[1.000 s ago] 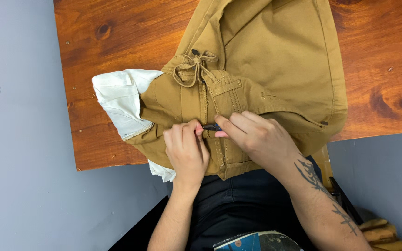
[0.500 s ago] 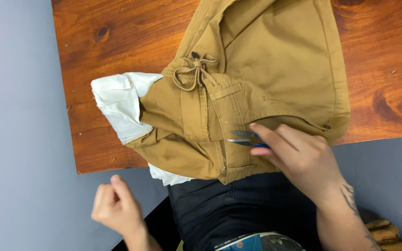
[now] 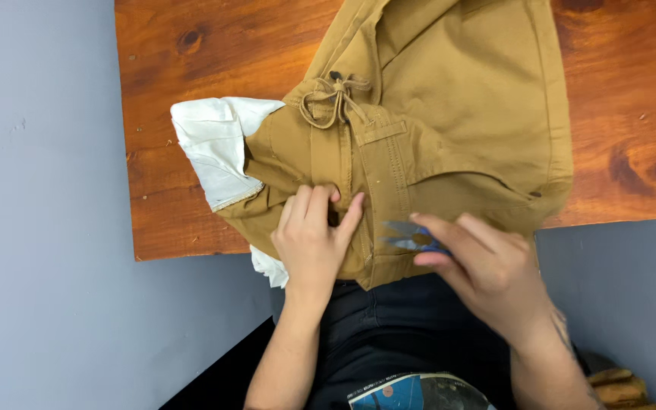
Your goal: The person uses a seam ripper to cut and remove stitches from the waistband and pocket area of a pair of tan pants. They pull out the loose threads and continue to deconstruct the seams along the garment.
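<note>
Trousers [image 3: 457, 129], tan cotton twill, lying waistband-down across the wooden surface [image 3: 191, 91] and overhanging its near edge toward the lap; white pocket lining [image 3: 214, 152] turned out at the left, drawstring [image 3: 332, 99] knotted above the fly. Left hand [image 3: 314, 239] pressing on the waistband, fingers together and bent over the cloth. Right hand [image 3: 487, 266] pinching small blue thread snips [image 3: 408, 237], blades pointing at the left fingers. Risks, as judged: blades sitting near the fingertips could be nicking skin; slack fabric bunching could be catching the twill instead of a loose thread.
</note>
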